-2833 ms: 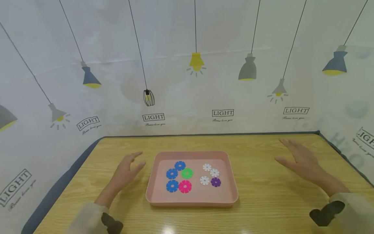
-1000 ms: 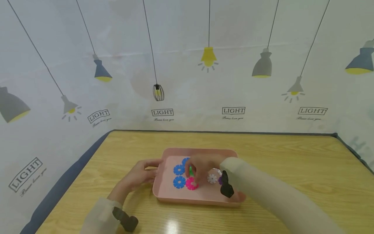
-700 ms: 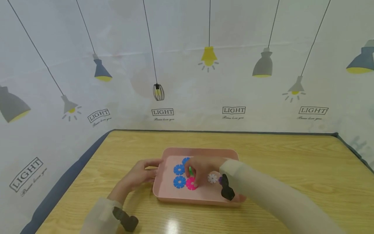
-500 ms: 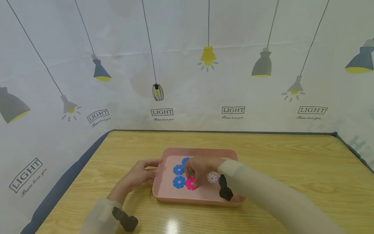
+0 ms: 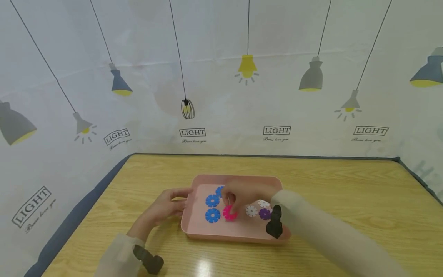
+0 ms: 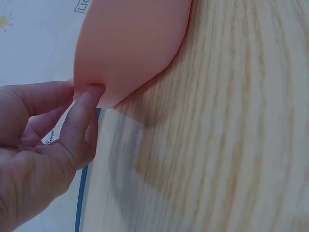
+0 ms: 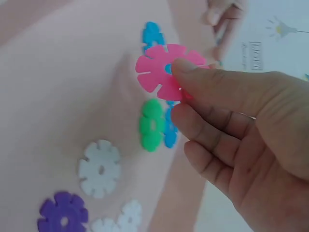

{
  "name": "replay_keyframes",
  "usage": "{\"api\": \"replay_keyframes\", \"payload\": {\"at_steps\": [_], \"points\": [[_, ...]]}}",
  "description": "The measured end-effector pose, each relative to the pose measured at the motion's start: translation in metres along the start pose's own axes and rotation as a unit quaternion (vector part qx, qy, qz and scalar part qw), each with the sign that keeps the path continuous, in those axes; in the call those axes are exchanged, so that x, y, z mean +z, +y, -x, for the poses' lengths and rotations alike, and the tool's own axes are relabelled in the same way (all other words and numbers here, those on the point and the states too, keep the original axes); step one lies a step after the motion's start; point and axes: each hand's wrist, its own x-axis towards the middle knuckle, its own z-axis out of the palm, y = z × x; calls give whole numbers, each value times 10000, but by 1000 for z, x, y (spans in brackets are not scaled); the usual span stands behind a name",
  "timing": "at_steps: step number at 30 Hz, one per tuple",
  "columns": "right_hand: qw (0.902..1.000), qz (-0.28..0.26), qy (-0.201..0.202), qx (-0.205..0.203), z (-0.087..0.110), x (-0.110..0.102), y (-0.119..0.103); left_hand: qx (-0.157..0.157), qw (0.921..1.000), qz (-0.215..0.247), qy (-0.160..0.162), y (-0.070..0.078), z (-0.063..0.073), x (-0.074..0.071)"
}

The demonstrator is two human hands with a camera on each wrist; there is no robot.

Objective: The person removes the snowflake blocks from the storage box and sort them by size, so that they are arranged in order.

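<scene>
My left hand [image 5: 162, 208] pinches the left wall of a pink tray [image 5: 238, 232], as the left wrist view also shows. Over the tray, my right hand [image 5: 246, 193] holds a pink notched snowflake disc [image 7: 153, 72] between thumb and fingers, raised off the tray floor in the right wrist view. Blue snowflake discs [image 5: 208, 216] lie to its left. Behind it in the right wrist view is a green disc [image 7: 146, 124]; the right hand covers it in the head view. A purple disc [image 7: 54, 212] and white discs [image 7: 91, 169] lie on the tray's right side.
The tray stands on a wood-grain table [image 5: 166, 242]. A white sheet [image 5: 221, 96] printed with lamps rises behind and at both sides. Black wrist cameras [image 5: 274, 222] sit on both pale sleeves.
Both hands have come in from beside the tray, the left to its wall, the right over the discs. The right hand has now lifted the pink disc slightly.
</scene>
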Motion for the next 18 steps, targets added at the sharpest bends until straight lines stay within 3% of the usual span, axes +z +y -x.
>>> {"api": "replay_keyframes", "payload": {"at_steps": [7, 18], "points": [[9962, -341, 795, -110, 41, -25, 14, 72, 10000, -1, -2, -1, 0, 1], [9805, -866, 1677, 542, 131, -40, 72, 111, 9999, 111, -41, -2, -1, 1]]}}
